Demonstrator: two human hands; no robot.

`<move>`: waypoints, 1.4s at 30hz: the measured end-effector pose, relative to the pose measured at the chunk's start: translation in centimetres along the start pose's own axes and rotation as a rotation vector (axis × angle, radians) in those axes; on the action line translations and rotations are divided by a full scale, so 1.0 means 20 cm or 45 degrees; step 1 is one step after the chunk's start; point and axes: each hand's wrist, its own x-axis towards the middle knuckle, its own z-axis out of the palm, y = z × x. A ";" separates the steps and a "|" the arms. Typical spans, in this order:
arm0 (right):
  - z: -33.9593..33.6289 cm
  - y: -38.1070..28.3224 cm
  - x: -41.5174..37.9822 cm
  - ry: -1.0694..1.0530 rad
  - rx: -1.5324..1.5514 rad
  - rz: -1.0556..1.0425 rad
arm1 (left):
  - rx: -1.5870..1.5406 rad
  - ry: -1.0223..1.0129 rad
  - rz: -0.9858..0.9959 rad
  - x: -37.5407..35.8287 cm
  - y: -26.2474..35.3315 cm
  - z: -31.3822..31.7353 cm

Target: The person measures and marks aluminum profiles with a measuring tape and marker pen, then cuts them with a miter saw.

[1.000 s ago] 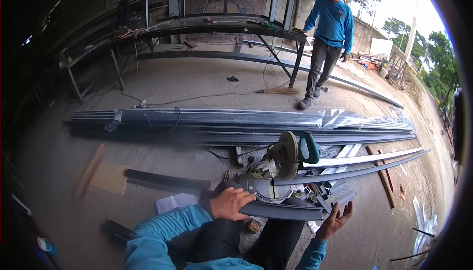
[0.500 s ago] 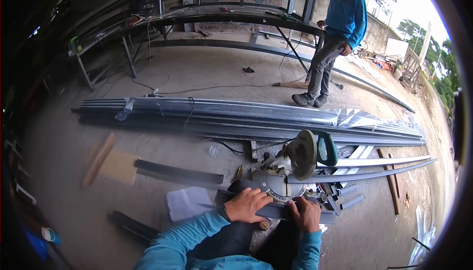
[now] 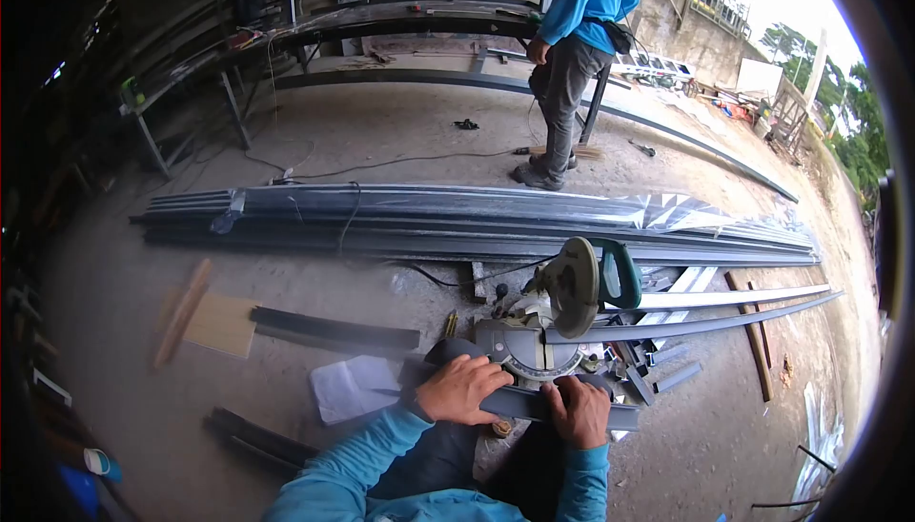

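Note:
A short dark grey metal profile (image 3: 522,403) lies across my lap, in front of the miter saw (image 3: 575,290). My left hand (image 3: 463,389) grips its left part, fingers curled over the top. Toward its right end, my right hand (image 3: 578,410) is closed over it, with the thumb on the near side. The saw's round base (image 3: 530,348) stands just beyond my hands, its blade guard raised. A longer grey profile (image 3: 686,320) extends from the saw to the right. The undersides of both hands' grips are hidden.
A long bundle of dark profiles (image 3: 457,222) lies across the floor beyond the saw. Offcuts (image 3: 639,377) lie right of the base. A white cloth (image 3: 353,388) and a wooden board (image 3: 221,325) are at left. A co-worker (image 3: 572,64) stands by the long workbench (image 3: 400,21).
The co-worker has stepped left along the workbench and turned away. My view has shifted slightly. Both hands keep hold of the metal profile, with little change in grip.

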 end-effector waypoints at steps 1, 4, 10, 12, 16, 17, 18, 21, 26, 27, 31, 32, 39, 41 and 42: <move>-0.04 -0.03 0.00 -0.033 0.000 0.024 | 0.001 -0.002 -0.006 0.00 0.00 0.00; -0.06 0.00 -0.05 0.350 0.283 -0.049 | 0.000 -0.012 -0.008 0.02 0.01 -0.01; 0.09 0.72 -0.40 1.453 0.923 0.668 | 0.010 0.007 -0.044 0.02 0.03 -0.05; 0.35 1.11 -0.69 1.141 1.047 1.161 | -0.008 -0.006 -0.045 0.02 0.02 -0.04; 1.11 1.32 -1.31 -0.052 1.377 1.823 | 0.031 -0.020 -0.039 0.05 0.05 -0.06; 1.20 1.22 -1.40 -0.215 1.490 1.859 | 0.018 -0.001 -0.035 0.05 0.05 -0.05; 1.26 1.11 -1.45 -0.249 1.572 1.907 | 0.005 0.013 -0.033 0.04 0.04 -0.04; 1.30 0.93 -1.49 -0.178 1.673 1.984 | -0.011 -0.022 -0.051 0.06 0.05 -0.05; 1.24 0.90 -1.51 -0.038 1.687 2.025 | -0.021 -0.092 -0.091 0.07 0.06 -0.07; 1.23 0.90 -1.52 -0.026 1.683 2.027 | -0.021 -0.091 -0.094 0.08 0.06 -0.06; 1.22 0.92 -1.55 0.025 1.675 2.047 | -0.014 -0.067 -0.070 0.08 0.06 -0.06; 1.22 0.92 -1.57 0.035 1.671 2.049 | -0.017 -0.054 -0.065 0.08 0.06 -0.05; 1.29 0.91 -1.52 0.036 1.705 2.052 | 0.010 -0.094 -0.086 0.07 0.05 -0.07; 1.29 0.91 -1.51 0.034 1.707 2.056 | -0.003 -0.091 -0.092 0.06 0.06 -0.06; 1.29 0.91 -1.50 0.032 1.698 2.056 | -0.006 -0.070 -0.065 0.06 0.05 -0.05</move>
